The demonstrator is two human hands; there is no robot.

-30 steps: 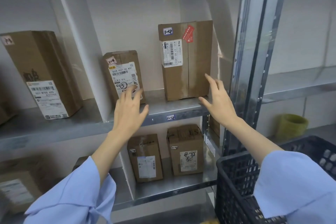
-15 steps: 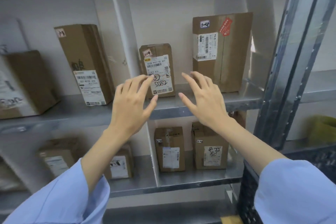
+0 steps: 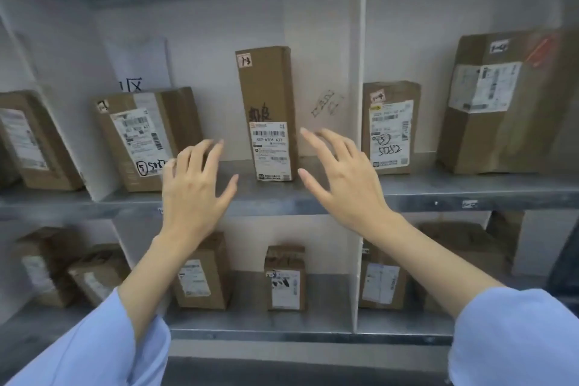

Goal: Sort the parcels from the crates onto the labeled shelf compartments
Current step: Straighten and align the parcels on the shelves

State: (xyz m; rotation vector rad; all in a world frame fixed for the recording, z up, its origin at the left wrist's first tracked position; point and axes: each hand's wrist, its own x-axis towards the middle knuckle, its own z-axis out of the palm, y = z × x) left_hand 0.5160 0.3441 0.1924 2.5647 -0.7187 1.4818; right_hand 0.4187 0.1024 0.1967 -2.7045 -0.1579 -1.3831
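While both hands hover with fingers spread (holding nothing), the tall parcel (image 3: 268,110) stands at frame centre between left hand (image 3: 195,188) and right hand (image 3: 347,183), bare shelf (image 3: 313,197) flanking it.

Soft, even indoor light, perhaps from overhead, leaves dim shadow under the metal shelf (image 3: 277,199). The middle is fairly sharp; the left box (image 3: 31,141) and the right box (image 3: 507,103) smear with blur, and the white divider (image 3: 357,72) leans from wide-angle distortion

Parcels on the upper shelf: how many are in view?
5: far-left parcel, second parcel beside it, tall parcel between left hand and right hand, small parcel and large parcel right of the white divider. More may lie outside the frame.
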